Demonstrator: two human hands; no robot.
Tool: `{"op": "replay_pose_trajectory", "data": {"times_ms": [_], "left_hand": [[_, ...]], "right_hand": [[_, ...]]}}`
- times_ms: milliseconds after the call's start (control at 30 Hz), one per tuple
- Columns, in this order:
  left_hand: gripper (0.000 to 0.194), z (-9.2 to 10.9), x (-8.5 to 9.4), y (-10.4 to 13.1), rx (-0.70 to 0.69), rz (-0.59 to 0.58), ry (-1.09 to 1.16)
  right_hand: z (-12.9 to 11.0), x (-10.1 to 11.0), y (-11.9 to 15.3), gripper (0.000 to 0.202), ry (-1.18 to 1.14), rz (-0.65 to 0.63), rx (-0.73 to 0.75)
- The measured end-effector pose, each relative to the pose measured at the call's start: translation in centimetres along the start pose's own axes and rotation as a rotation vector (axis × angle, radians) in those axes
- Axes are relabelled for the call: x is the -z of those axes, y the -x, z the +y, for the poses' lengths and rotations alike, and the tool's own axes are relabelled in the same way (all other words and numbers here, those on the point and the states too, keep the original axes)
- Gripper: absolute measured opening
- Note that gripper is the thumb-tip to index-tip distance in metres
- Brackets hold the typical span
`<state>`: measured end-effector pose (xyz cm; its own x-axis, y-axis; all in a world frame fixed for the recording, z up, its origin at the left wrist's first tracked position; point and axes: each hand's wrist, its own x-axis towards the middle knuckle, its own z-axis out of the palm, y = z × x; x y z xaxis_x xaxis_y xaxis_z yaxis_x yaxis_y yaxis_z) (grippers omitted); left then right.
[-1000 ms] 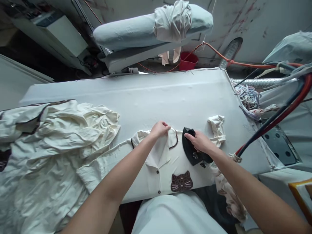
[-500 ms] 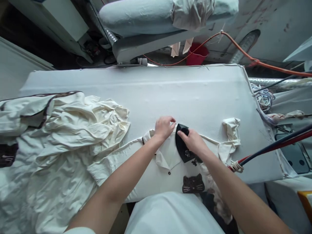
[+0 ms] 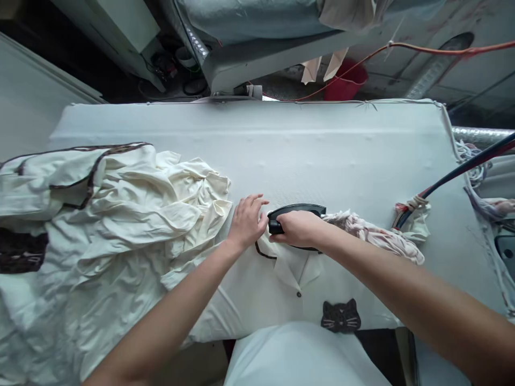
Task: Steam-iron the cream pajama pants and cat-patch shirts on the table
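Note:
My right hand [image 3: 300, 228] is wrapped round the handle of a black iron [image 3: 319, 210], whose tip points left over the collar of a cream shirt [image 3: 257, 300]. Beside the iron's tip, my left hand [image 3: 246, 219] has its fingers spread at the collar's left side, holding nothing visible. The shirt lies front up, with a dark button below the collar and a dark cat-face patch [image 3: 341, 316] near the table's front edge. A cloth-wrapped cord [image 3: 378, 236] trails right from the iron. The iron hides part of the collar.
A heap of crumpled cream garments [image 3: 132, 214] with dark trim covers the left of the padded white table [image 3: 306, 150]. Dark and red hoses [image 3: 462, 166] cross the right side. Behind stand a padded ironing arm [image 3: 257, 21] and a red bucket [image 3: 346, 80].
The iron has turned from pointing away to pointing left and lies across the collar. My left hand has shifted left and its fingers have spread. The whole view has shifted slightly.

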<state>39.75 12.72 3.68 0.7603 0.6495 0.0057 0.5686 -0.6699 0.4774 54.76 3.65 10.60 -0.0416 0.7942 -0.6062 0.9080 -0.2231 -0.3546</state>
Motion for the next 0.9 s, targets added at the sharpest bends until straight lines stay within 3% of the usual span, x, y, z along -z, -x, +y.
{"op": "replay_pose_trajectory", "data": {"times_ms": [67,133,200,267,367,433,567,633,733,833,900], "left_hand": [[0.038,-1.3,1.0,-1.2,-0.279,-0.151,0.013],[0.030,-2.5,1.7,-2.9,-0.543,-0.379,-0.031],[0.019,-3.1,1.8,-4.7,-0.704,-0.554,-0.105],[0.014,-3.1,1.6,-6.4,-0.779,-0.615,-0.174],[0.011,-2.6,0.6,-7.1,-0.817,-0.541,-0.196],[0.014,-2.5,0.1,-5.4,-0.721,-0.373,-0.144],[0.028,-5.0,0.2,3.0,-0.139,0.000,-0.111],[0.033,-7.1,1.4,8.0,0.092,0.008,-0.175],[0.042,-10.2,4.2,13.1,0.337,-0.138,-0.175],[0.048,-12.3,6.5,14.4,0.452,-0.210,-0.024],[0.049,-13.0,6.9,14.1,0.460,-0.204,0.015]], "right_hand": [[0.0,-0.6,1.9,0.045,-0.083,-0.024,-0.074],[-0.5,-2.0,4.3,0.047,-0.184,-0.022,-0.145],[-1.5,-4.1,6.3,0.045,-0.288,-0.013,-0.211],[-2.7,-6.4,7.4,0.039,-0.381,-0.002,-0.281],[-4.0,-8.7,7.1,0.032,-0.533,0.090,-0.313],[-4.3,-8.8,5.8,0.032,-0.626,0.213,-0.262],[-4.3,-6.6,2.0,0.029,-0.562,0.431,-0.240],[-4.1,-5.2,0.6,0.031,-0.460,0.442,-0.301],[-3.4,-3.6,-0.1,0.037,-0.331,0.307,-0.292],[-3.6,-2.4,-0.7,0.038,-0.049,0.069,-0.091],[-5.1,-1.9,-1.9,0.037,0.179,-0.041,0.077]]}}
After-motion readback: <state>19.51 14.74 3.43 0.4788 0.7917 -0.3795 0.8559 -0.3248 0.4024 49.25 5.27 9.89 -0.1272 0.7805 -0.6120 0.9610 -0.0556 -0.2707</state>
